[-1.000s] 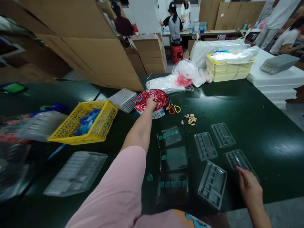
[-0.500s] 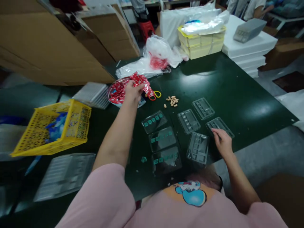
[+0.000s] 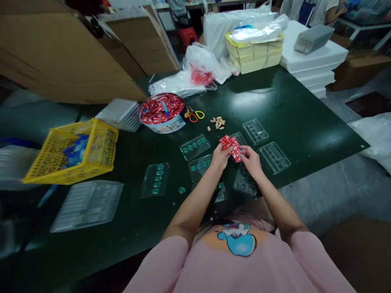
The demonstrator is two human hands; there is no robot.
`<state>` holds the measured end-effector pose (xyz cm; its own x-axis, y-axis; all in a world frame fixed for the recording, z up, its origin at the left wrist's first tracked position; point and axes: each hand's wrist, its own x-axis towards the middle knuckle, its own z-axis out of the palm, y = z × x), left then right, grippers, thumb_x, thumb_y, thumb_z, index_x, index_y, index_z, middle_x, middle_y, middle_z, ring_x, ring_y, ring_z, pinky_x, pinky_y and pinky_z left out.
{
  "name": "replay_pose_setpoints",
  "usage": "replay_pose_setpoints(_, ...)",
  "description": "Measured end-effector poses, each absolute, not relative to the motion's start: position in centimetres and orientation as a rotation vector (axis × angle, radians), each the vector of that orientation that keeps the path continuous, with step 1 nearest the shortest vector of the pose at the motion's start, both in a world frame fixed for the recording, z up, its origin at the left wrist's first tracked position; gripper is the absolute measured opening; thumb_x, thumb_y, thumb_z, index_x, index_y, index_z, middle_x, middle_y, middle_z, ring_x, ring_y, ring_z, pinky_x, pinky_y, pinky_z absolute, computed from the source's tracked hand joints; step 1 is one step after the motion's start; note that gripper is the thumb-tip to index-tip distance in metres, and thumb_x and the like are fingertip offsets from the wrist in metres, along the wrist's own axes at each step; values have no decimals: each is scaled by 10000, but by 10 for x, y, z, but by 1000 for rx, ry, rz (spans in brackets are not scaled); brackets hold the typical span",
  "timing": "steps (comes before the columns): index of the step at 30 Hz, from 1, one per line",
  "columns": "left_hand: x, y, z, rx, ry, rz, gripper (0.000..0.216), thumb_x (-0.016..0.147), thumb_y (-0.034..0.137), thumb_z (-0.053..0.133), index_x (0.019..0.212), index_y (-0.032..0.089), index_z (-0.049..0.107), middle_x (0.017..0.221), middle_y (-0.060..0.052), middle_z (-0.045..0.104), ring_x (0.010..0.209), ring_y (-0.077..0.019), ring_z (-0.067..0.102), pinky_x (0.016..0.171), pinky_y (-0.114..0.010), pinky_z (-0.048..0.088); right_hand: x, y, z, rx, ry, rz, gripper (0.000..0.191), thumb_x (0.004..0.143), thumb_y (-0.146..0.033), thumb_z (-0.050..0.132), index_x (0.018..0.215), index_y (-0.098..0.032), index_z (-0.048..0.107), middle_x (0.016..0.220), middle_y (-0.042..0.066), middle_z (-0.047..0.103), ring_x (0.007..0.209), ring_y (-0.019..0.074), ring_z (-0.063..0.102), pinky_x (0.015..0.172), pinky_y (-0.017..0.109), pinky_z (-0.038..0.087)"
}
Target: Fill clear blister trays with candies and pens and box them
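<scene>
Red packets with a white pattern (image 3: pixel 231 145) are held between my two hands, above the clear plastic trays. My left hand (image 3: pixel 221 157) is closed on their left side. On the lower right edge, the fingers of my right hand (image 3: pixel 251 161) pinch the same packets. Below my hands lie clear compartment trays, one partly covered (image 3: pixel 244 183) and one to the right (image 3: pixel 275 157). Flat clear trays with green pieces (image 3: pixel 195 147) lie to the left, partly hidden by my left arm. A round tub (image 3: pixel 166 127) full of similar red packets stands further back.
Scissors with red and yellow handles (image 3: pixel 196 116) lie beside the tub, near a small heap of peanuts (image 3: pixel 218 122). A yellow basket (image 3: pixel 100 156) with blue items stands left. Plastic bags (image 3: pixel 180 86) and a yellow paper stack (image 3: pixel 259 55) are at the back.
My left hand has come from the tub toward me and to the right, bringing red packets. My right hand has left the tray and moved left to meet it.
</scene>
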<state>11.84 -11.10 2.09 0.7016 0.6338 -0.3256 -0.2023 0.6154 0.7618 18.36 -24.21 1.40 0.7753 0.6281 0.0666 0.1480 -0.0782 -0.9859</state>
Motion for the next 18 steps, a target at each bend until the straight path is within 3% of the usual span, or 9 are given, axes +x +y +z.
replay_pose_setpoints(7,87,-90,30,730,748,699,471,455,126,849,872,183,636,718,37,658,609,-74,574,574,-181,387,227,-230,8,-1929,-691,320,275,759,-196,555,1010,-168,661,719,-14,648,664,144,588,691,258,456)
replay_pose_setpoints(13,58,-109,26,710,812,652,527,431,143,864,913,174,654,758,19,686,615,-85,588,562,-189,391,260,-187,0,-2343,-840,187,283,779,-107,520,1021,-150,660,815,20,652,743,149,574,744,260,441)
replay_pose_setpoints(18,45,-122,20,683,824,606,491,476,136,859,924,174,659,756,14,685,621,-87,595,585,-198,409,258,-175,-5,-2406,-922,137,218,799,-93,516,939,-152,672,942,86,635,845,183,552,812,297,430)
